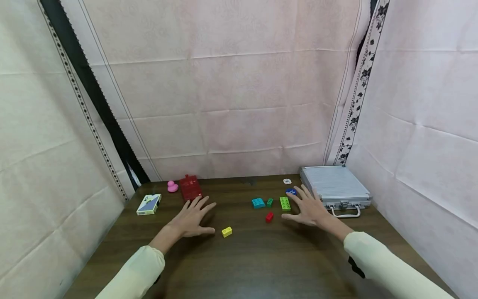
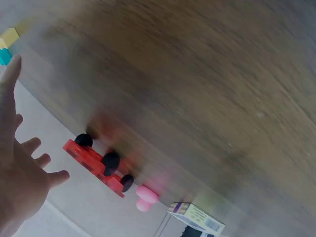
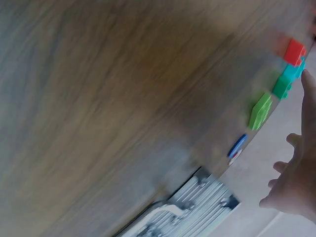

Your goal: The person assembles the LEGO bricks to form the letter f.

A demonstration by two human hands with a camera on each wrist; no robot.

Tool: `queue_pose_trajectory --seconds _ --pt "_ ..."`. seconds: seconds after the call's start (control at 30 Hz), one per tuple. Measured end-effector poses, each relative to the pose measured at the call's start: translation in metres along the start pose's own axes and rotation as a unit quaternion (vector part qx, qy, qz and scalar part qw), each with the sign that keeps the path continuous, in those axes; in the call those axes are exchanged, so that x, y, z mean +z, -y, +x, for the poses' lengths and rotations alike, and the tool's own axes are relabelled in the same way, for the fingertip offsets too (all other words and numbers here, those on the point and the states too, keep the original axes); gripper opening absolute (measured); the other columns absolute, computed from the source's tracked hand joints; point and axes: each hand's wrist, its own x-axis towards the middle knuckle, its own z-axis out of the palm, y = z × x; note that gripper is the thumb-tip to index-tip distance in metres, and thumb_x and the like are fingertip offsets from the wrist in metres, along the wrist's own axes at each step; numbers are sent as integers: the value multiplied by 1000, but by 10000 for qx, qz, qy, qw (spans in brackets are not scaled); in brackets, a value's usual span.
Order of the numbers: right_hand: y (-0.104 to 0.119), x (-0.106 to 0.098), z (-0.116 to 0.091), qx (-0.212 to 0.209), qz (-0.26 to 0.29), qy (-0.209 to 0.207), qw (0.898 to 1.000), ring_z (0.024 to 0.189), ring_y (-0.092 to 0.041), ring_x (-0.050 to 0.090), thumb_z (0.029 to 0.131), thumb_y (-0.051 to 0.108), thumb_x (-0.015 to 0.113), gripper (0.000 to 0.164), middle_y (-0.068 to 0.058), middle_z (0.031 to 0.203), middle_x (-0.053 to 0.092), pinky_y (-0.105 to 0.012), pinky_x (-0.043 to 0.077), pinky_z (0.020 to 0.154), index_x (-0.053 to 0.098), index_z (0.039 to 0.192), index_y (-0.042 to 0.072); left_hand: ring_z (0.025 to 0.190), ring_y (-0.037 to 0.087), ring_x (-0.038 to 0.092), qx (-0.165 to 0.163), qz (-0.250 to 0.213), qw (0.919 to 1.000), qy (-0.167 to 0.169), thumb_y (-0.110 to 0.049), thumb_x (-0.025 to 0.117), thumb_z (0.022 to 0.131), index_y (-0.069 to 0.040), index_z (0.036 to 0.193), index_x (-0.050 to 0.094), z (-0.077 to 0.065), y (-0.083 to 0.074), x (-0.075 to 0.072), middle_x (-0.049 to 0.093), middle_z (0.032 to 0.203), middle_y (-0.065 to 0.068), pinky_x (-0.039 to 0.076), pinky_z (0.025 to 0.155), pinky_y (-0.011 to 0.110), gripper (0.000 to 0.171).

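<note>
Fingers spread, my left hand (image 1: 191, 219) is held over the table between a red toy car (image 1: 191, 188) and a yellow toy brick (image 1: 226, 232). Black wheels show on the car (image 2: 94, 165) in the left wrist view. My right hand (image 1: 309, 208), also spread and holding nothing, is beside a lime green brick (image 1: 285, 203) and a blue chip (image 1: 291, 192). Further left of it lie a small red brick (image 1: 269, 216), a dark green brick (image 1: 269, 202) and a light blue brick (image 1: 258, 203).
A silver ribbed case (image 1: 336, 187) with a handle stands at the back right. A white chip (image 1: 286, 181) lies near the far edge. At the back left are a pink duck (image 1: 172, 187) and a small card box (image 1: 149, 204). Pale cloth (image 1: 239, 91) hangs around the table.
</note>
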Motion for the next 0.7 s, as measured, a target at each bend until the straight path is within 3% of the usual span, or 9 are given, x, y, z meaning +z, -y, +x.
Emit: queue_pose_trajectory --seconds 0.17,0.3,0.4,0.57,0.7 --pt "21 -1 4 -256 125 -4 9996 138 -47 45 87 68 70 83 -25 142 56 -69 27 114 61 144 9 146 44 36 282 -516 9982 108 -46 79 92 -16 156 47 1 -7 -2 43 156 22 32 113 68 78" --pt "36 0 7 -370 307 117 9988 123 -40 57 88 64 74 77 -21 133 61 -58 42 107 65 140 7 132 32 48 306 -1018 9937 342 -41 80 92 -17 151 54 2 -12 0 54 142 13 45 104 57 69" --pt "45 2 9 -329 624 264 9972 119 -37 61 88 59 76 72 -20 132 63 -55 50 99 68 136 7 122 27 54 291 -1482 9871 525 -37 81 92 -18 148 58 4 -15 2 60 131 8 49 99 53 63" --pt "54 6 10 17 1353 674 9885 126 -35 60 90 50 79 62 -18 135 65 -55 51 100 69 133 6 109 26 63 486 -2294 9697 689 -25 80 94 -12 144 62 9 -18 4 68 116 7 52 95 50 54" --pt "56 13 11 169 1915 900 9772 114 -25 68 91 40 81 56 -11 124 72 -49 55 95 69 132 4 101 24 64 565 -2642 9596 788 -17 78 95 -10 140 65 12 -20 7 70 109 6 54 89 41 47"
